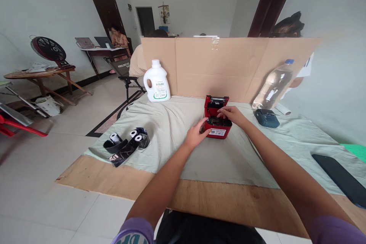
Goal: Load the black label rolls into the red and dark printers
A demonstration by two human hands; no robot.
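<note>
Printer [222, 127], red, on the cloth [243, 160] over the table [128, 173], straight ahead, lid [217, 103] tipped up at the far side. Longest run from front to back, white label [217, 132] toward the near edge. From the left: left hand [196, 133] at the near left corner, grip loosely spread, thumb at the front, fingers against the side, bracing rather than clasping by the look of it. Just right and beyond that thumb, the uncovered bay [220, 121]. Then right hand [232, 113], nearer to the bay, over it from the right, fingertips drawn close together; cannot tell whether pinching anything.
</note>
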